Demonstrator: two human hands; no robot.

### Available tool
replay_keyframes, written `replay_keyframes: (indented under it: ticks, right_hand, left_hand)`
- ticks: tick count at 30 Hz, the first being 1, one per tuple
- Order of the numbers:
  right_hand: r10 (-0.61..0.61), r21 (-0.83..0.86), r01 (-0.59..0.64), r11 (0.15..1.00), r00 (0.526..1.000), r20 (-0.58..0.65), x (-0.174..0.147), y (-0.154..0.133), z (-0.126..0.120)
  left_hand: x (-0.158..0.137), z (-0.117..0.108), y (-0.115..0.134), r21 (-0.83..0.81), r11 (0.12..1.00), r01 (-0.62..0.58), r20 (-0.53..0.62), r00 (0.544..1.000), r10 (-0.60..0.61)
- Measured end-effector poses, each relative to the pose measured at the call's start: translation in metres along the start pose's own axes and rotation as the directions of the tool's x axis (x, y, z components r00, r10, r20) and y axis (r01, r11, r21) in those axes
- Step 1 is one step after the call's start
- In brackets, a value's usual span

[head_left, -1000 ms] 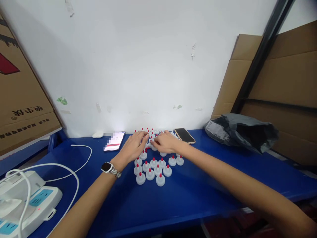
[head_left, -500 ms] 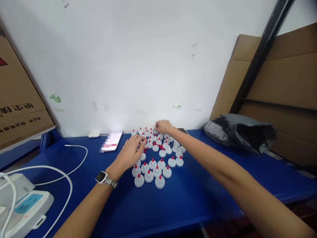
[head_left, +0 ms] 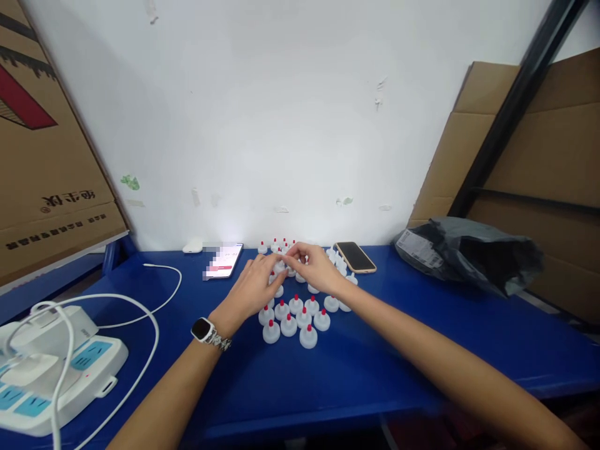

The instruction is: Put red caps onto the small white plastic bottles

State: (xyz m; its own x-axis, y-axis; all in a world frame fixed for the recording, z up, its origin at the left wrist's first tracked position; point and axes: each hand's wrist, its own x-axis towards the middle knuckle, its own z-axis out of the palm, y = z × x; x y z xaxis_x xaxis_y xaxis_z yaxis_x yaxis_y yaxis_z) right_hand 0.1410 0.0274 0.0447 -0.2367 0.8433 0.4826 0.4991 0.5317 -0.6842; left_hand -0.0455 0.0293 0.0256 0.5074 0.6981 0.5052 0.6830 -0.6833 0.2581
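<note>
Several white, round nozzle caps with pointed red tips (head_left: 308, 337) stand on the blue table in a loose cluster. My left hand (head_left: 253, 284), with a watch on its wrist, is at the cluster's left side. Its thumb and fingers close around a white nozzle cap (head_left: 279, 266). Over the middle of the cluster, my right hand (head_left: 316, 269) meets the left fingertips. Its thumb and index finger pinch together at the top of that cap; whatever lies between them is too small to make out. Both hands cover part of the cluster.
A phone with a lit screen (head_left: 225, 261) lies left of the caps, a dark phone (head_left: 356, 257) right of them. A grey plastic bag (head_left: 469, 253) is farther right. White cables and a power strip (head_left: 70, 375) occupy the left. Cardboard boxes (head_left: 51, 162) flank the wall.
My right hand has come from the back of the cluster toward me and left, meeting my left hand. The dark phone is now uncovered. The view has shifted slightly left.
</note>
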Motion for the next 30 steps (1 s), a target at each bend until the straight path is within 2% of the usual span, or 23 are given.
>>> replay_keyframes:
  ticks: [2,5,7,9,14,17,18,20,22,23,24,26,28,30]
  right_hand:
    - [-0.005,-0.031,0.006,1.0,1.0,0.021,-0.002,0.001,0.005]
    - [-0.035,-0.276,0.08,0.958,0.986,0.164,0.005,0.011,0.008]
    - [-0.029,-0.444,0.181,0.878,0.944,0.329,0.013,0.016,0.011]
    - [0.006,-0.549,0.263,0.793,0.899,0.439,0.02,0.017,0.016]
    - [0.124,-0.671,0.323,0.667,0.841,0.527,0.033,0.01,0.03]
    - [0.152,-0.676,0.317,0.666,0.828,0.539,0.036,0.007,0.03]
    - [0.136,-0.656,0.294,0.695,0.842,0.522,0.035,0.007,0.028]
    - [0.091,-0.558,0.165,0.813,0.911,0.402,0.033,0.008,0.022]
    - [0.092,-0.31,-0.028,0.95,0.977,0.194,0.028,0.009,0.017]
    - [0.121,-0.14,-0.107,0.984,0.988,0.099,0.024,0.01,0.016]
    - [0.158,0.029,-0.159,0.987,0.987,0.031,0.02,0.011,0.016]
    - [0.199,0.279,-0.185,0.942,0.98,-0.021,0.011,0.011,0.019]
    - [0.198,0.398,-0.176,0.9,0.98,-0.015,0.002,0.01,0.023]
    - [0.182,0.449,-0.163,0.878,0.983,0.0,-0.005,0.009,0.027]
  left_hand:
    - [-0.004,-0.002,-0.005,-0.005,1.0,-0.009,0.038,0.999,0.009]
    - [-0.009,-0.007,-0.013,-0.001,1.0,-0.018,0.038,0.999,0.018]
    - [-0.011,-0.009,-0.016,0.01,1.0,-0.009,0.045,0.999,0.008]
    - [-0.012,-0.01,-0.017,0.01,1.0,-0.003,0.054,0.999,0.003]
    - [-0.012,-0.008,-0.016,0.005,1.0,-0.012,0.066,0.998,0.011]
    - [-0.011,-0.008,-0.015,0.005,1.0,-0.011,0.069,0.998,0.01]
    - [-0.012,-0.008,-0.014,0.003,1.0,-0.007,0.066,0.998,0.007]
    - [-0.012,-0.009,-0.012,-0.001,1.0,0.002,0.058,0.998,-0.002]
    - [-0.012,-0.01,-0.007,-0.003,1.0,0.012,0.05,0.999,-0.012]
    - [-0.013,-0.009,-0.004,-0.002,1.0,0.015,0.048,0.999,-0.014]
    - [-0.013,-0.009,-0.001,-0.002,1.0,0.016,0.047,0.999,-0.016]
    - [-0.012,-0.006,0.005,0.001,1.0,0.015,0.05,0.999,-0.015]
    - [-0.012,-0.004,0.008,0.007,1.0,0.008,0.058,0.998,-0.008]
    - [-0.012,-0.003,0.011,0.017,1.0,0.008,0.055,0.998,-0.009]
